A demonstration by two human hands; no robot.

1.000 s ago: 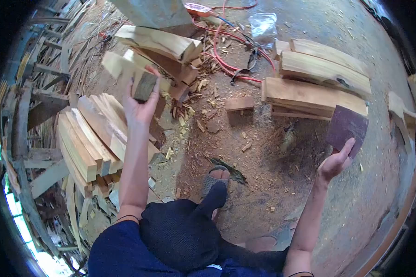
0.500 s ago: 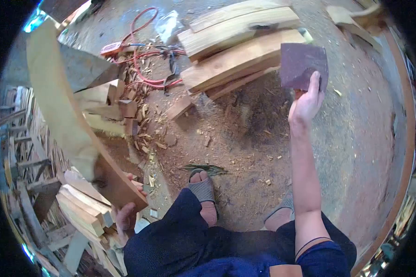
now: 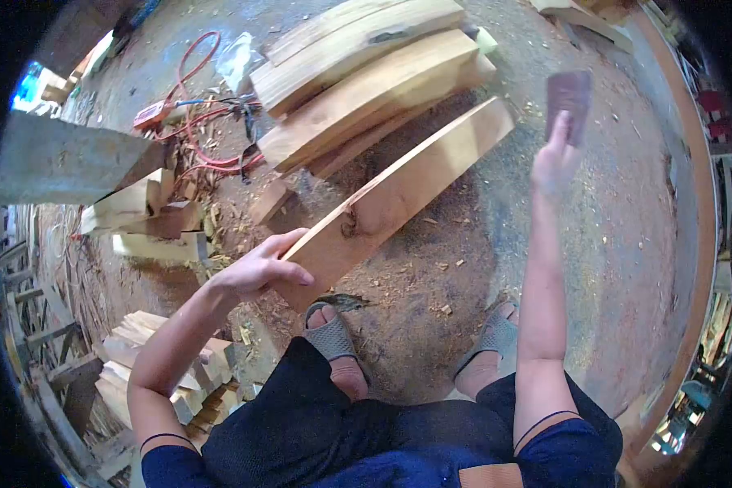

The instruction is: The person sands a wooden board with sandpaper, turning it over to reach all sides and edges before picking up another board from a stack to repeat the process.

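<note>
My left hand (image 3: 267,267) grips the near end of a wooden board (image 3: 407,199), thumb on its broad face. The board slants up to the right over the floor, with a dark knot near its middle. Off to the right, my right hand (image 3: 555,159) is raised, somewhat blurred. It pinches a square of purple-brown sandpaper (image 3: 569,98), the thumb lying on the near face. The sandpaper is apart from the board's far end. The fingers behind the sandpaper are hidden.
Thick curved timbers (image 3: 366,61) are stacked ahead. A red cord (image 3: 189,122) lies left of them among wood chips. Wood offcuts (image 3: 159,244) and a bundle of sticks (image 3: 130,366) are on the left. My sandalled feet (image 3: 337,342) stand on the dusty floor.
The board has swung from upright on the far left to slanting across the middle, in my left hand. My right hand still holds the sandpaper, now turned more edge-on. The view has shifted right.
</note>
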